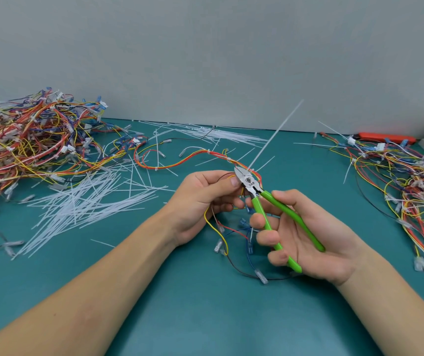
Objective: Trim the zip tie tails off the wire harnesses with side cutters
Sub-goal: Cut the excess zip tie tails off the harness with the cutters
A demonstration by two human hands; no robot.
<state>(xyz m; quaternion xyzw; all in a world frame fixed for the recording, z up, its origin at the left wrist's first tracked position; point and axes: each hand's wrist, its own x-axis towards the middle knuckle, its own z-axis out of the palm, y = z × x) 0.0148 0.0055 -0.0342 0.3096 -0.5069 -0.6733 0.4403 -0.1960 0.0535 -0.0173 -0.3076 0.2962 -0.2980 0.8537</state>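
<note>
— So, what are the hands doing?

— Well, the right hand (305, 235) grips the green-handled side cutters (264, 201), fingers curled over one handle and the other handle lying against the palm. The handles are spread apart, and the steel head points up and to the left.

— And the left?

— The left hand (203, 199) pinches a wire harness (180, 163) of red, orange and yellow wires between thumb and fingers, right beside the cutter head. Loose ends with blue and clear terminals hang below that hand onto the teal mat (180, 291).

— Where is the tie being cut?

— A long white zip tie tail (275, 134) rises from the harness at the cutter's tip, slanting up and right toward the grey wall (205, 47). Whether the blades already touch it, I cannot tell.

— What else lies around?

— Cut white tails (82, 204) are scattered over the mat left of the hands. A big heap of harnesses (26, 140) sits at the far left, and another tangle of harnesses (411, 181) lies at the right, some with long tails sticking up. An orange-red tool (385, 137) rests against the wall at the far right.
</note>
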